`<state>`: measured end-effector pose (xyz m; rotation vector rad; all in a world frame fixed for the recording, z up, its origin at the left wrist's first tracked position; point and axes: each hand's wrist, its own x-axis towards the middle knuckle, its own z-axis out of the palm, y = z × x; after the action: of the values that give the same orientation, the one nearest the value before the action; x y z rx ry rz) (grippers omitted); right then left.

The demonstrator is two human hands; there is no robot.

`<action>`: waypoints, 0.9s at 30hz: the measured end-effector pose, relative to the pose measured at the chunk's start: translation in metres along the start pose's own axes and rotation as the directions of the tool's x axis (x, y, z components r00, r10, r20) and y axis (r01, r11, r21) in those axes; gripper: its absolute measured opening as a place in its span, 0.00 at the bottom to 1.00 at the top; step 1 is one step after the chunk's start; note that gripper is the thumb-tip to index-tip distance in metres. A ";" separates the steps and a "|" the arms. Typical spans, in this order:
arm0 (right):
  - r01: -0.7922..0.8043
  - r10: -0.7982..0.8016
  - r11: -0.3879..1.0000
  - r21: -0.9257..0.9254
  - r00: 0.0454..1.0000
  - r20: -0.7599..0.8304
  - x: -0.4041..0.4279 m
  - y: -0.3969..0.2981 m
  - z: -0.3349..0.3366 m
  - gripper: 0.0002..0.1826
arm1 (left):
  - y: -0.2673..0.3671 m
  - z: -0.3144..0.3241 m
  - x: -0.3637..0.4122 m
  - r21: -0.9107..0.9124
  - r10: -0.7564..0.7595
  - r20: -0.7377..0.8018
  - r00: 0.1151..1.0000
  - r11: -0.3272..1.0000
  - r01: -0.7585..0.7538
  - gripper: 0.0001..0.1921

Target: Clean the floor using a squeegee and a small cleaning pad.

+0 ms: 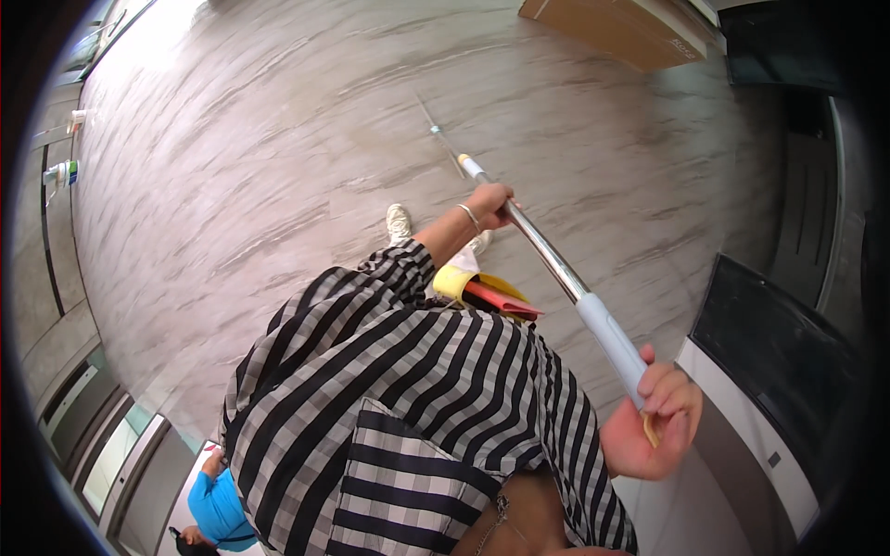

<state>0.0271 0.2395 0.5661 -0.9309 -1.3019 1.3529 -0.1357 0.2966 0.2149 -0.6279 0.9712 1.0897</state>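
A long mop-like pole [546, 247] of shiny metal with a pale grey grip runs diagonally across the view. My left hand [490, 206], with a bracelet at the wrist, is closed around its metal middle. The grey grip's upper end, with a yellow loop, is held in my right hand [657, 420]. The pole's far end reaches the marbled floor [334, 139], where its thin head is too faint to name surely. A yellow bag [455, 279] with a red item [504, 299] in it hangs at my front, above my white shoes [399, 222].
A cardboard box [612, 31] stands on the floor at the upper right. Black-topped furniture [765, 361] lines the right side. Small containers [66, 174] are by the left wall. Another person in a blue top [221, 511] is at the lower left.
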 end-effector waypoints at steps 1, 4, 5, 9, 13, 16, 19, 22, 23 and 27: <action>-0.021 0.021 0.999 0.028 1.000 -0.006 0.007 0.002 0.002 0.09 | 0.004 -0.006 0.002 -0.020 0.001 -0.027 1.000 1.000 -0.001 0.04; -0.088 0.087 0.992 0.089 0.996 0.012 0.020 0.021 0.001 0.08 | 0.016 -0.037 0.001 -0.052 0.027 -0.102 0.994 0.998 -0.032 0.03; -0.150 0.150 0.984 0.098 0.989 0.009 0.023 0.033 -0.002 0.09 | 0.022 -0.048 -0.003 -0.054 0.065 -0.156 0.986 0.996 -0.074 0.05; -0.441 0.443 0.896 -0.042 0.892 0.083 0.031 0.078 0.007 0.07 | 0.049 -0.131 0.000 -0.102 0.050 -0.311 0.949 0.991 -0.085 0.05; -0.669 0.686 0.722 -0.177 0.658 0.311 0.001 0.111 0.019 0.03 | 0.056 -0.226 -0.008 0.054 0.141 -0.508 0.849 0.990 -0.132 0.03; -0.600 0.624 0.781 -0.175 0.744 0.238 -0.008 0.103 0.009 0.04 | 0.063 -0.205 -0.008 -0.044 0.223 -0.402 0.888 0.964 -0.262 0.09; -0.453 0.471 0.876 -0.165 0.877 0.097 -0.006 0.077 -0.012 0.06 | 0.054 -0.144 -0.007 -0.094 0.250 -0.229 0.941 0.956 -0.277 0.11; -0.118 0.176 0.933 -0.341 0.974 0.144 -0.003 0.038 -0.032 0.07 | 0.042 -0.080 -0.021 -0.180 0.305 -0.132 0.943 0.928 -0.326 0.12; -0.006 0.080 0.912 -0.410 0.983 0.164 -0.005 0.027 -0.032 0.08 | 0.038 -0.058 -0.020 -0.166 0.322 -0.100 0.941 0.927 -0.335 0.12; 0.202 -0.121 0.779 -0.594 0.977 0.173 -0.023 0.004 0.013 0.08 | 0.027 0.027 -0.010 -0.158 0.295 0.020 0.955 0.944 -0.288 0.09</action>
<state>0.0187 0.2152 0.5608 -1.1380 -1.9341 0.8620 -0.1533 0.3239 0.2370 -0.5943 0.9686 1.4466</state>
